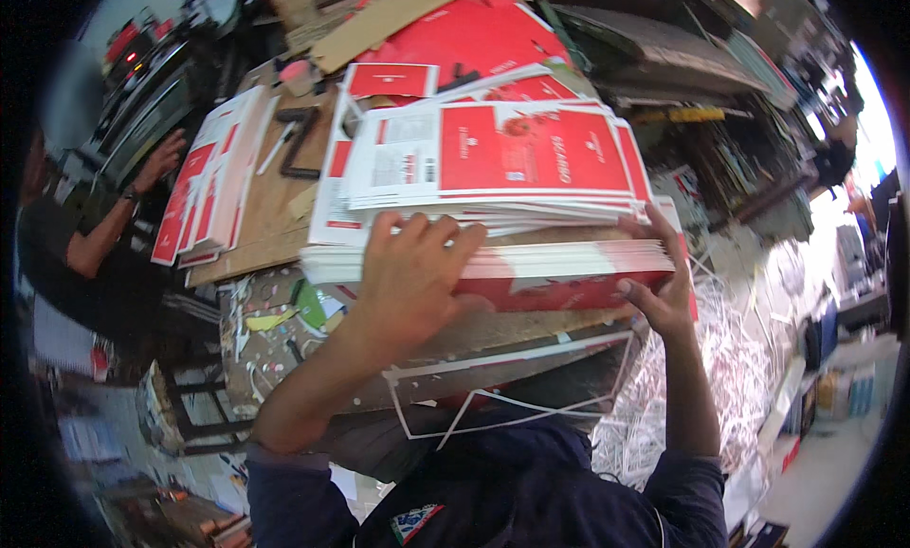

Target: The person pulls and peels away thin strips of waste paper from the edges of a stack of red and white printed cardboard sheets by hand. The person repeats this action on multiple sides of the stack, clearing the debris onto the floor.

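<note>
card stack (569, 288), edges up, near table edge (559, 323)

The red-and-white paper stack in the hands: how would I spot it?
Find the brown wooden table. Along its near edge, the left hand and right hand hold a long stack of red-and-white printed paper. Unlike the flat red-and-white pile behind it, this one is tipped on edge, with white paper edges showing above red.
</note>
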